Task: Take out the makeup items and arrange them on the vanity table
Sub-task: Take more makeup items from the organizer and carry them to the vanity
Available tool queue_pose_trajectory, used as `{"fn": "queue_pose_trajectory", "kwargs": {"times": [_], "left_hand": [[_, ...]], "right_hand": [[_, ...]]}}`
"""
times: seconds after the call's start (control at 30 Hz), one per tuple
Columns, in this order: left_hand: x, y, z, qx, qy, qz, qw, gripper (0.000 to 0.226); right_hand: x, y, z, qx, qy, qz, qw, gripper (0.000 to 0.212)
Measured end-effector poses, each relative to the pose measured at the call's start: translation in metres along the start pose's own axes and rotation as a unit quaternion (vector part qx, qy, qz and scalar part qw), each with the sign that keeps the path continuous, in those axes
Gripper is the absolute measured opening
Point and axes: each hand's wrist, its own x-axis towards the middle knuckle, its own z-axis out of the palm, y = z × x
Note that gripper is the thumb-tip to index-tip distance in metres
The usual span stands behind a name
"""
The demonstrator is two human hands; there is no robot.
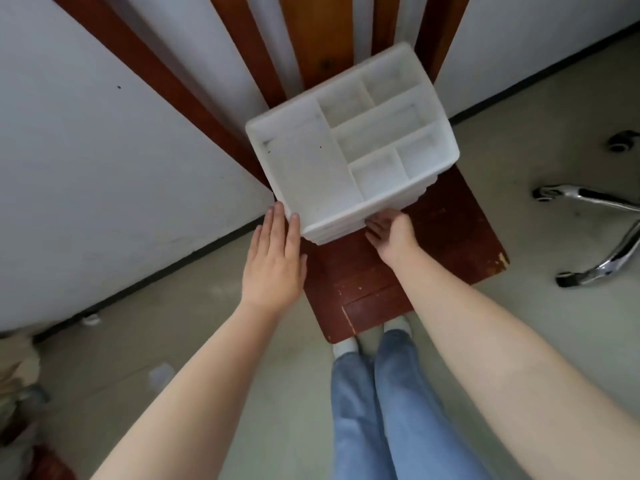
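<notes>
A white plastic organiser [349,147] with several open top compartments stands on a small dark red wooden table [446,233]. All its top compartments look bare. My left hand [275,258] lies flat with straight fingers against the organiser's near left corner. My right hand [391,233] reaches to the organiser's front face, fingers curled at a drawer edge below the top tray. No makeup items are in sight.
White wall panels and brown wooden slats rise behind the table. A chrome chair base [595,233] with castors stands on the floor at the right. My legs in blue jeans [388,410] are just in front of the table. Clutter lies at the bottom left.
</notes>
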Motion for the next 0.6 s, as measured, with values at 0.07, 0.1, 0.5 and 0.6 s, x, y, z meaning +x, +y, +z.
{"fn": "queue_pose_trajectory", "kwargs": {"times": [0.07, 0.1, 0.5, 0.6], "left_hand": [[0.001, 0.001, 0.004, 0.007, -0.008, -0.009, 1.0, 0.058], [0.001, 0.002, 0.006, 0.005, -0.008, -0.013, 1.0, 0.059], [-0.018, 0.043, 0.022, -0.22, -0.043, -0.203, 0.953, 0.066], [-0.036, 0.073, 0.038, -0.369, -0.187, -0.363, 0.835, 0.062]], "right_hand": [[-0.001, 0.004, -0.007, 0.001, -0.009, -0.003, 1.0, 0.014], [-0.003, 0.008, -0.013, -0.007, 0.006, -0.007, 1.0, 0.009], [-0.032, 0.05, -0.082, -0.048, 0.036, 0.029, 0.998, 0.014], [-0.039, 0.04, -0.084, -0.11, 0.021, 0.031, 0.993, 0.012]]}}
